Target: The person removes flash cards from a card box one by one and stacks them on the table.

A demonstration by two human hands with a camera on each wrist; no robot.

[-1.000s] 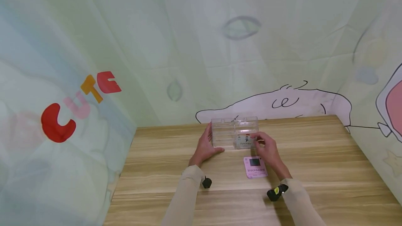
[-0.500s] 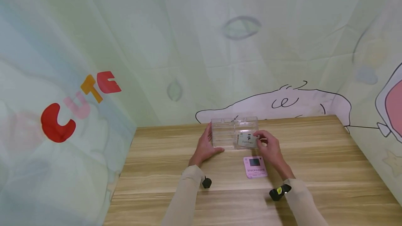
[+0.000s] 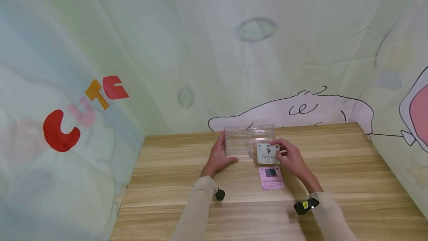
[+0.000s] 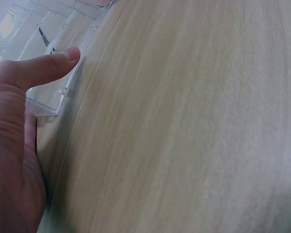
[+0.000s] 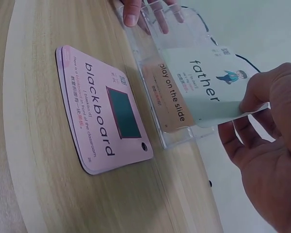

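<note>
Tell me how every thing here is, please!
Father card: picture showing, pinched by the right hand
Clear box: on the wooden table, touched by the left hand
Slide card: inside the box, partly covered
Blackboard card: lying flat, face up
Patterned backdrop: hanging, slightly creased

I observe one support surface: a light wood-grain tabletop (image 3: 174,163). Two items rest directly on it. Item one: a clear plastic holder (image 3: 238,140), positioned near the far edge, with two bays side by side. Item two: a pink card stack (image 3: 271,179), lying flat on the near side of the holder, just apart from it. I read "blackboard" on its upward face.
</note>
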